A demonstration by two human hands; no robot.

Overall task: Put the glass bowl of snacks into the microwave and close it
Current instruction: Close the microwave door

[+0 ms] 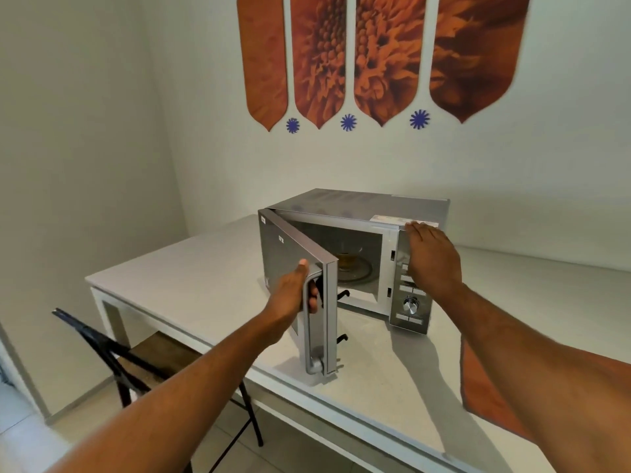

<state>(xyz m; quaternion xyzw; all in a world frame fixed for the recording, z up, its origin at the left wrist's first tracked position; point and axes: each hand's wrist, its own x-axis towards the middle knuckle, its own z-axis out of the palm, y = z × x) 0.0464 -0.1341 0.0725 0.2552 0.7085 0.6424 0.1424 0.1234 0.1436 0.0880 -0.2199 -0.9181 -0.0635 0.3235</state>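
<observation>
My left hand (300,295) is wrapped around the door handle (312,322) of the microwave (358,206), thumb on top, fingers curled behind the bar. The door (290,254) stands about half open, swung out toward me from the microwave's left side. My right hand (432,257) lies flat against the microwave's control panel (409,308), fingers together and pointing up to its top edge, holding nothing. The glass bowl of snacks (348,261) is already inside the microwave, on the turntable, only partly visible past the door's edge.

What remains, as I judge it, is 1 push to shut the door. The risks: a hard swing could jolt the microwave back along the table (205,268) if my right hand slips off the panel, or the 2 latch hooks (341,295) on the door's inner edge might not catch.
</observation>
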